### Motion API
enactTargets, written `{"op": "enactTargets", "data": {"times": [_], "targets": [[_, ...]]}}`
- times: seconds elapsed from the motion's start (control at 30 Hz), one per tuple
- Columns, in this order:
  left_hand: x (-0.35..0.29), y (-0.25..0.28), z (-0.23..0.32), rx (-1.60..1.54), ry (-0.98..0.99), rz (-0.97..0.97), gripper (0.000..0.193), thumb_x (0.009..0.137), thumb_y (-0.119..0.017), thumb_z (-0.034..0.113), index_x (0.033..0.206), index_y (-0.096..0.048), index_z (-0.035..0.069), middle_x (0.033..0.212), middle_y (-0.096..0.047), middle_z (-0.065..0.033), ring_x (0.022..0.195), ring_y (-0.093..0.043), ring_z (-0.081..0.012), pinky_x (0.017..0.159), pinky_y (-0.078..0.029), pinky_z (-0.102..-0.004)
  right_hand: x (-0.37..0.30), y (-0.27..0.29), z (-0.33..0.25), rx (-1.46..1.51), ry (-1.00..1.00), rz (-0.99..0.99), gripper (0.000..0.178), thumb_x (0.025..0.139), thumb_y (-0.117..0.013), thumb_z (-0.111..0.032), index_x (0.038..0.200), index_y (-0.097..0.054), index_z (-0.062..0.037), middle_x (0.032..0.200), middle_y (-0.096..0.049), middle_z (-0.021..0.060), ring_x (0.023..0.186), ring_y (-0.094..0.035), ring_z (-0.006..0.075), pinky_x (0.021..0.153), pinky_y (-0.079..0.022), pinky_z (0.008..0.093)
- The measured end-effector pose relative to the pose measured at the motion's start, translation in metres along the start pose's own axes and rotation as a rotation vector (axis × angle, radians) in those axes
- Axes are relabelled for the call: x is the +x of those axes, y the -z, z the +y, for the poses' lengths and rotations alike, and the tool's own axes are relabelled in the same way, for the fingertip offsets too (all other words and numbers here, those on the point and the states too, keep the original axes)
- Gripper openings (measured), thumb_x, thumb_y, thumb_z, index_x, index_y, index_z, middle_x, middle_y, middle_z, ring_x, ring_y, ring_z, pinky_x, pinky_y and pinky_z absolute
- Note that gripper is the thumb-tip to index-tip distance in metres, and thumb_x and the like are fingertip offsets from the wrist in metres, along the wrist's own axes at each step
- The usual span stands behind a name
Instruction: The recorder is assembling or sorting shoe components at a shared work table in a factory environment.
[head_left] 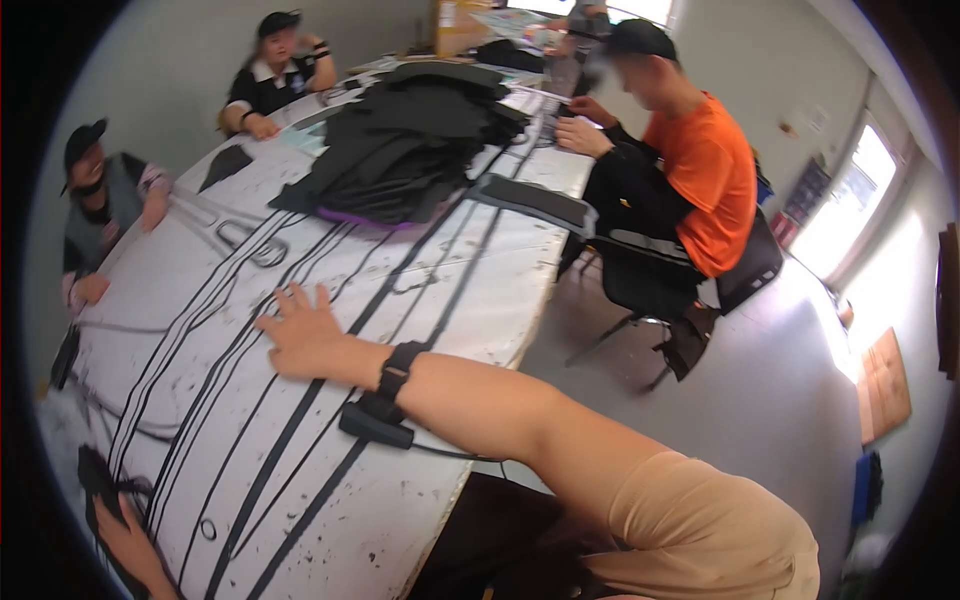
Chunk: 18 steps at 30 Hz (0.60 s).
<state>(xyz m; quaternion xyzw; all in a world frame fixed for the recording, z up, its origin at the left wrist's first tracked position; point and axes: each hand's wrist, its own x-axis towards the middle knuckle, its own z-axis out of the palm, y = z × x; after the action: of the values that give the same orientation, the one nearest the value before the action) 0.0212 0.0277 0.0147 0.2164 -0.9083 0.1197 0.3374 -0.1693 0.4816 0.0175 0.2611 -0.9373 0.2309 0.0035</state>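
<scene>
Several long black straps and cords (290,432) run lengthwise over the white table top (420,500). My right hand (305,335) lies palm down across some of them, its fingers spread and nothing gripped. On that wrist sits a black band (400,372), with a black box-shaped device (375,425) hanging below it on a cable. At the lower left edge my left hand (130,535) is closed against a dark piece (97,482) near the straps' close ends. What exactly it holds is too dark to make out.
A heap of black fabric pieces (410,140) covers the table's far middle, with a grey-black folded piece (530,200) beside it. Two people (95,200) sit along the left side. A person in orange (705,180) sits on a black chair at right.
</scene>
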Motion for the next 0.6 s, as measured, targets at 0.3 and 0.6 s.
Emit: {"op": "enactTargets", "data": {"times": [0.3, 0.6], "targets": [[-0.007, 0.009, 0.008, 0.017, -0.061, 0.01, 0.056, 0.095, -0.056, 0.035, 0.136, -0.045, -0.002, 0.141, -0.05, -0.019, 0.124, -0.047, -0.0393, 0.103, -0.039, -0.0445, 0.004, -0.01, 0.004, -0.049, 0.005, 0.07, 0.053, 0.085, -0.055, -0.031, 0.137, -0.052, -0.0217, 0.152, -0.032, 0.0269, 0.145, -0.02, 0.0448, 0.113, -0.012, 0.0672], [-0.008, 0.026, 0.026, -0.035, 0.045, -0.029, 0.059, 0.088, -0.064, 0.031, 0.136, -0.046, 0.002, 0.143, -0.049, -0.0149, 0.127, -0.046, -0.0359, 0.103, -0.039, -0.0446, 0.004, -0.009, 0.004, -0.057, 0.002, 0.08, 0.05, 0.09, -0.05, -0.036, 0.138, -0.052, -0.0199, 0.153, -0.031, 0.0279, 0.146, -0.018, 0.0446, 0.113, -0.008, 0.0661]]}}
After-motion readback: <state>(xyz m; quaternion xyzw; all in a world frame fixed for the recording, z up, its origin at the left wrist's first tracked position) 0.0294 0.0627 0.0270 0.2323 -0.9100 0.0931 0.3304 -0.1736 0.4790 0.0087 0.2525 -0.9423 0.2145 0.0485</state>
